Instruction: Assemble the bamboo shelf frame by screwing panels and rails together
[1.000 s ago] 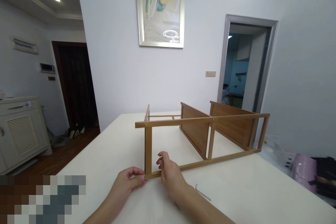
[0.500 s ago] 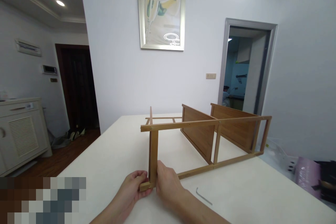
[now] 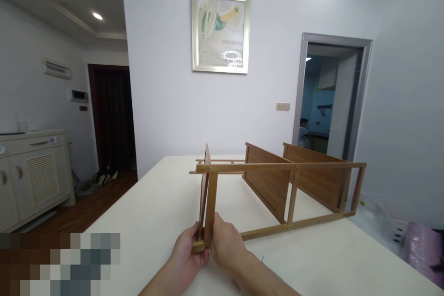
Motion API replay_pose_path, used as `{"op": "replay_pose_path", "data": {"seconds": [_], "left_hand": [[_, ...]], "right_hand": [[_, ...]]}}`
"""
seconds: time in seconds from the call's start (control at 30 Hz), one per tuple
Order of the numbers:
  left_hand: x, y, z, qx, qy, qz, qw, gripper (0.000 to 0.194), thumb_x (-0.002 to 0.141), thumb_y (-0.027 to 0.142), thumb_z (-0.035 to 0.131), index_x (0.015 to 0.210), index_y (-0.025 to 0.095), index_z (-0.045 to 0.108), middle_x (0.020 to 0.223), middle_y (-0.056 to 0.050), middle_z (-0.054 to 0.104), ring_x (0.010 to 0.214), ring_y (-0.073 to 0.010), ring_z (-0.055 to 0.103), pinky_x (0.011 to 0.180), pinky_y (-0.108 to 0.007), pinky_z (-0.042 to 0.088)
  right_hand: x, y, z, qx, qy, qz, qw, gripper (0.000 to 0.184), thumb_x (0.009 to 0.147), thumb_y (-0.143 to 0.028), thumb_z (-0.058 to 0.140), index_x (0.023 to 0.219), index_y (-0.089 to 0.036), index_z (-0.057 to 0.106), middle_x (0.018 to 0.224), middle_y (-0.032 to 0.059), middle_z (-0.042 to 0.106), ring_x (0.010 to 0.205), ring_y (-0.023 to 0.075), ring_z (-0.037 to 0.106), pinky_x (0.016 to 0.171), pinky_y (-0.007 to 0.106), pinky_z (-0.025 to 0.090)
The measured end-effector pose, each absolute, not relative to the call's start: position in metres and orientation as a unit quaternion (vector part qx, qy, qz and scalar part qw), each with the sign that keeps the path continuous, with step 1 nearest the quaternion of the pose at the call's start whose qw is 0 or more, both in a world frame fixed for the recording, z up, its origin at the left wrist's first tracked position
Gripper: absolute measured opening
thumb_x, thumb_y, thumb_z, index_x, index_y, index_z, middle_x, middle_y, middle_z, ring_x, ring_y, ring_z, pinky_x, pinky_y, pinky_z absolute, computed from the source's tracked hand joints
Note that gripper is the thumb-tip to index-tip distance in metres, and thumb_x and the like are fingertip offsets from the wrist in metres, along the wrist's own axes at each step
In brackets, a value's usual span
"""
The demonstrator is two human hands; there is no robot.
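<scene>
A brown wooden shelf rack (image 3: 267, 186) lies on its side on the white table (image 3: 145, 222). At the rack's near left corner, my left hand (image 3: 185, 252) is closed round the end of the lower rail, fingers partly behind the wood. My right hand (image 3: 227, 245) grips the upright crosspiece (image 3: 211, 208) just beside it, its fingertips hidden. A thin end panel (image 3: 205, 185) stands by that crosspiece, with a narrow gap showing between them. Mostly covered by my right forearm, a hex key (image 3: 262, 259) rests on the tabletop.
Behind the table, a framed picture (image 3: 222, 32) hangs on the wall. A pink wrapped bundle (image 3: 418, 249) sits beyond the table's right edge. To the left stands a white cabinet (image 3: 38, 175). Through the doorway, a person (image 3: 304, 132) is partly visible.
The view has shifted, so the scene sits further right and slightly lower. Both hands keep their hold at the corner. A gap beside the crosspiece shows more, and my forearm now covers most of the hex key.
</scene>
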State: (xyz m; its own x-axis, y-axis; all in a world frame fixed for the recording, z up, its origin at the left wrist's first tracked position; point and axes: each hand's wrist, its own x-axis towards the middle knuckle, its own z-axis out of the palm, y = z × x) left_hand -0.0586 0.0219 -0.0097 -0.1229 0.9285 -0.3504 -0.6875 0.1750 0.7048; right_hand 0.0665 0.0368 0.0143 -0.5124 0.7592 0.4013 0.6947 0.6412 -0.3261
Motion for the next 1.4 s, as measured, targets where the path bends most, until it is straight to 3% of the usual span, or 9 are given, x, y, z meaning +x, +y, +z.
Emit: {"op": "replay_pose_path", "data": {"seconds": [0.2, 0.5, 0.9, 1.2, 1.4], "left_hand": [[-0.069, 0.023, 0.007, 0.091, 0.362, 0.67, 0.642, 0.009, 0.091, 0.013, 0.051, 0.089, 0.011, 0.059, 0.074, -0.007, 0.07, 0.058, -0.0148, 0.067, 0.053, -0.026, 0.058], [-0.068, 0.026, -0.004, 0.059, 0.352, 0.679, 0.642, 0.008, 0.09, 0.007, 0.051, 0.088, 0.008, 0.059, 0.07, -0.007, 0.069, 0.055, -0.0158, 0.066, 0.048, -0.027, 0.058], [-0.076, 0.026, -0.005, 0.068, 0.348, 0.681, 0.641, 0.01, 0.086, 0.005, 0.054, 0.092, 0.007, 0.062, 0.075, -0.009, 0.072, 0.059, -0.0186, 0.07, 0.052, -0.029, 0.061], [-0.076, 0.021, 0.0, 0.077, 0.363, 0.683, 0.629, 0.009, 0.087, 0.004, 0.053, 0.088, 0.005, 0.062, 0.074, -0.01, 0.072, 0.058, -0.0179, 0.069, 0.052, -0.028, 0.061], [-0.08, 0.02, 0.004, 0.084, 0.377, 0.672, 0.632, 0.012, 0.091, 0.005, 0.049, 0.091, 0.004, 0.061, 0.075, -0.012, 0.071, 0.062, -0.0192, 0.071, 0.054, -0.028, 0.062]], "right_hand": [[0.052, 0.045, 0.028, -0.407, -0.873, 0.046, 0.265, 0.015, 0.09, -0.022, 0.043, 0.105, -0.021, 0.046, 0.088, 0.0066, 0.066, 0.07, 0.0219, 0.062, 0.055, 0.03, 0.028], [0.049, 0.051, 0.023, -0.413, -0.877, 0.028, 0.243, 0.019, 0.087, -0.019, 0.044, 0.105, -0.018, 0.048, 0.086, 0.0091, 0.068, 0.074, 0.026, 0.065, 0.058, 0.031, 0.033], [0.046, 0.054, 0.02, -0.399, -0.881, 0.015, 0.252, 0.019, 0.087, -0.02, 0.044, 0.106, -0.018, 0.048, 0.089, 0.0075, 0.067, 0.072, 0.0228, 0.063, 0.057, 0.03, 0.032], [0.047, 0.049, 0.022, -0.385, -0.869, 0.026, 0.311, 0.014, 0.086, -0.019, 0.048, 0.1, -0.02, 0.049, 0.083, 0.0034, 0.068, 0.068, 0.0197, 0.062, 0.055, 0.028, 0.028], [0.06, 0.04, 0.033, -0.402, -0.829, 0.044, 0.387, 0.017, 0.094, -0.016, 0.039, 0.11, -0.019, 0.045, 0.083, 0.0028, 0.069, 0.072, 0.0189, 0.065, 0.06, 0.027, 0.034]]}}
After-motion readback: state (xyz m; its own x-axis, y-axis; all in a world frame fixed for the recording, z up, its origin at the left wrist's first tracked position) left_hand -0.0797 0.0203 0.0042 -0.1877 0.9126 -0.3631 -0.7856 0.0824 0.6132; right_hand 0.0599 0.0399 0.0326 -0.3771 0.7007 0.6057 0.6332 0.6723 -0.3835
